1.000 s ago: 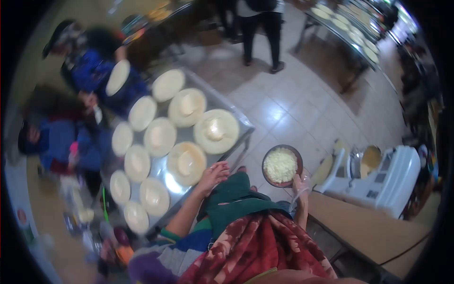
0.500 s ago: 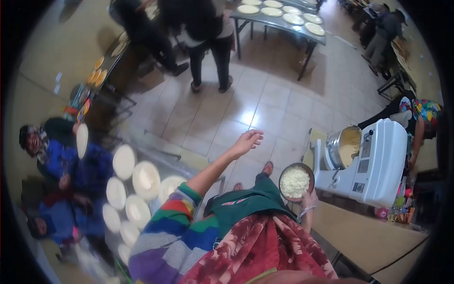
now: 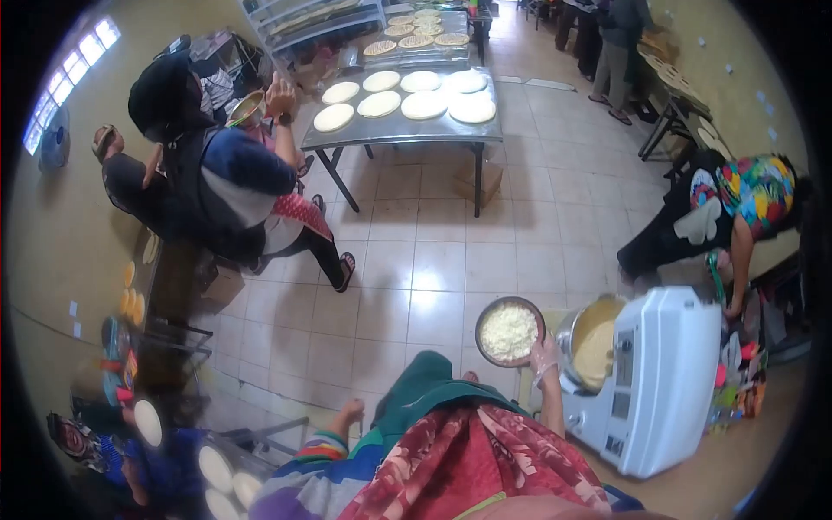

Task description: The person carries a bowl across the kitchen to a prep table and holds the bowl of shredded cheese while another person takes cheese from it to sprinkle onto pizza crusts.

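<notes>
My right hand (image 3: 544,357), in a clear plastic glove, grips the rim of a round dark bowl (image 3: 479,334) on its lower right side. Pale grated or crumbled food (image 3: 510,331) fills the bowl, which is held above the tiled floor. My left hand (image 3: 353,411) hangs low at my left side, small in view and away from the bowl; how its fingers are set is too small to tell. Just right of my gloved hand is a metal mixing bowl (image 3: 568,334) with yellowish batter (image 3: 594,348), in a white stand mixer (image 3: 663,381).
A metal table (image 3: 407,132) ahead bears several pale flat rounds. One person (image 3: 234,173) walks at the left; another person (image 3: 745,204) bends at the right. More rounds (image 3: 215,468) lie at the lower left, near a person holding one. A cardboard box (image 3: 479,180) sits under the table.
The view has swung rightward, away from the table of rounds on the left. My left hand has come down from its outstretched position to my side. The bowl stays in my right hand.
</notes>
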A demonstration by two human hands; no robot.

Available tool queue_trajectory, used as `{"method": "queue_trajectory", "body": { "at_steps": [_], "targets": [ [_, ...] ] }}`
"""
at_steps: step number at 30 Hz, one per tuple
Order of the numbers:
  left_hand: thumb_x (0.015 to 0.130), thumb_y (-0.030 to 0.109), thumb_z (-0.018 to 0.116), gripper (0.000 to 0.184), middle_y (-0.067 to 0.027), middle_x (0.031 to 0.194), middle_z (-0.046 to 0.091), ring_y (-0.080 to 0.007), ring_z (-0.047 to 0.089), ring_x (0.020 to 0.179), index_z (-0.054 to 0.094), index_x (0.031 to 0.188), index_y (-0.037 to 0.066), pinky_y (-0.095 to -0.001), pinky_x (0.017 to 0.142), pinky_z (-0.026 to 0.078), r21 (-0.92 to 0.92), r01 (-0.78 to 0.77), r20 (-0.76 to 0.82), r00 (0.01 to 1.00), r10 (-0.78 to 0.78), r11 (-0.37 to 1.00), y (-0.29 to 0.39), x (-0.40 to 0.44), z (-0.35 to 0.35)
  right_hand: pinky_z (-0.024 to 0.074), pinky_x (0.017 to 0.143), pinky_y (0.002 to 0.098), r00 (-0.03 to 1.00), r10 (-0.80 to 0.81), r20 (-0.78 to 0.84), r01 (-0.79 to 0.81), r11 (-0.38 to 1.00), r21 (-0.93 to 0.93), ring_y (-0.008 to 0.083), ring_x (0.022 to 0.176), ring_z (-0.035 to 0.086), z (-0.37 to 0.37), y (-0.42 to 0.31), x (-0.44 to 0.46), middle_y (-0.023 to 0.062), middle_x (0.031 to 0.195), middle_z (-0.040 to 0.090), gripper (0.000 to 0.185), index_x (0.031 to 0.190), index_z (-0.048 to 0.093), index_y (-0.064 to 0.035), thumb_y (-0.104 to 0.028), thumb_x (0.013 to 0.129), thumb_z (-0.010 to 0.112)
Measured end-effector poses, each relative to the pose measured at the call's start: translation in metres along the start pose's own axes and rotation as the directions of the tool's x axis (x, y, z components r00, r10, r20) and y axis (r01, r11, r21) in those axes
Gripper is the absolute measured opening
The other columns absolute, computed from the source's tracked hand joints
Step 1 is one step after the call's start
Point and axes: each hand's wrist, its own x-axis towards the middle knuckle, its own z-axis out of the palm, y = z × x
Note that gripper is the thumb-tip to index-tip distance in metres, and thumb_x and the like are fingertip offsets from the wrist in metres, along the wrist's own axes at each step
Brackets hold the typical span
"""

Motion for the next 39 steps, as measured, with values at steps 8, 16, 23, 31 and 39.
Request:
{"method": "queue_trajectory", "body": {
  "at_steps": [8, 16, 23, 31, 39],
  "targets": [
    [0.076, 0.054, 0.055, 0.043, -0.0043, 0.081, 0.060, -0.0221, 0.059, 0.066, 0.060, 0.099, 0.017, -0.0379, 0.055, 0.047, -0.214, -0.081, 0.322, 0.935, 0.148, 0.974, 0.134, 0.062, -0.039, 0.0441, 0.091, 0.0292, 0.995, -0.091, -0.041, 0.099, 0.881, 0.463, 0.0188, 0.103, 0.057, 0.012, -0.042, 0.218, 0.0102, 0.114, 0.059, 0.045, 0.128, 0.049, 0.0009, 0.001, 0.084, 0.039],
    [0.091, 0.036, 0.050, 0.036, -0.0078, 0.078, 0.062, -0.0162, 0.055, 0.067, 0.062, 0.096, 0.002, -0.0340, 0.058, 0.047, 0.747, -0.475, 0.416, 0.880, 0.229, 0.465, 0.628, 0.210, 0.156, 0.0441, 0.093, 0.0313, 0.957, 0.115, -0.268, 0.095, 0.744, 0.661, 0.0210, 0.106, 0.057, -0.020, -0.038, 0.301, 0.0118, 0.119, 0.059, 0.047, 0.128, 0.048, -0.0002, 0.004, 0.082, 0.040],
    [0.093, 0.048, 0.051, 0.055, -0.0048, 0.116, 0.055, -0.0181, 0.054, 0.104, 0.047, 0.132, 0.010, -0.0320, 0.088, 0.046, 0.200, -0.664, 0.763, 0.567, 0.310, 0.720, 0.873, 0.087, 0.442, 0.0449, 0.091, 0.0316, 0.898, 0.267, -0.350, -0.002, 0.797, 0.603, 0.0220, 0.104, 0.056, -0.086, -0.041, 0.428, 0.0140, 0.119, 0.056, 0.044, 0.130, 0.044, -0.0005, 0.002, 0.086, 0.044],
    [0.092, 0.062, 0.040, 0.077, -0.0160, 0.145, 0.031, -0.0254, 0.031, 0.134, 0.024, 0.146, 0.010, -0.0428, 0.109, 0.028, -0.136, -0.324, 0.870, 0.414, 0.269, 0.936, 0.989, 0.042, 0.583, 0.0387, 0.099, 0.0330, 0.990, -0.069, -0.123, 0.097, 0.965, 0.243, 0.0216, 0.114, 0.053, -0.203, -0.142, 0.681, 0.0153, 0.123, 0.056, 0.043, 0.132, 0.043, -0.0006, -0.010, 0.091, 0.043],
    [0.098, 0.047, 0.040, 0.062, -0.0093, 0.132, 0.042, -0.0174, 0.040, 0.123, 0.037, 0.135, -0.002, -0.0291, 0.105, 0.030, -0.263, -0.704, 0.405, 0.539, 0.738, 0.659, 1.139, 0.091, 0.661, 0.0404, 0.098, 0.0333, 0.934, -0.334, 0.125, 0.201, 0.782, 0.590, 0.0223, 0.111, 0.054, -0.244, -0.197, 0.911, 0.0142, 0.122, 0.055, 0.048, 0.134, 0.041, 0.0021, -0.006, 0.087, 0.042]
  ]
}}
